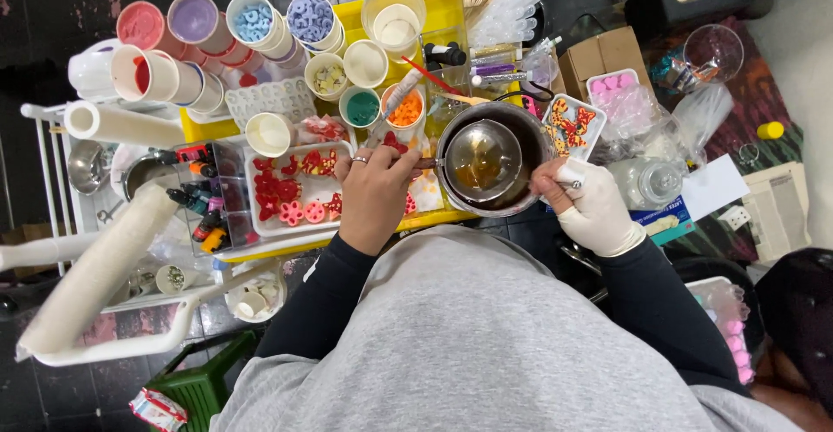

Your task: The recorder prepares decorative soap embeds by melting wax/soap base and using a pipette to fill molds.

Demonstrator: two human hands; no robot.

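Two hands are seen at the yellow table (447,3). The left hand (375,191) is bare, with one ring on a finger, and its grip is closed on the thin handle of the small metal pouring pot (482,163), which sits inside the larger metal pot (531,137), just right of centre. Amber liquid is seen in the small pot. The right hand (594,206) is gloved in white and is laid against the larger pot's rim at the right; its fingers are curled there, though whether the rim is truly pinched cannot be told from above.

One white mould tray (299,185) is counted just left of the left hand, filled with red and pink shapes; its near edge is partly covered by the hand. A second, smaller tray of orange and red shapes (573,124) is seen beyond the pots. Some eight paper cups (252,17) are stacked on their sides at the upper left, and about five more stand upright behind the tray; the exact count is blurred by overlap. A row of small dropper bottles (195,198) is seen at the left, perhaps five, hard to separate. A white roll (95,276) is cut off at the lower left. The lower frame is filled by the grey sweatshirt (468,337).
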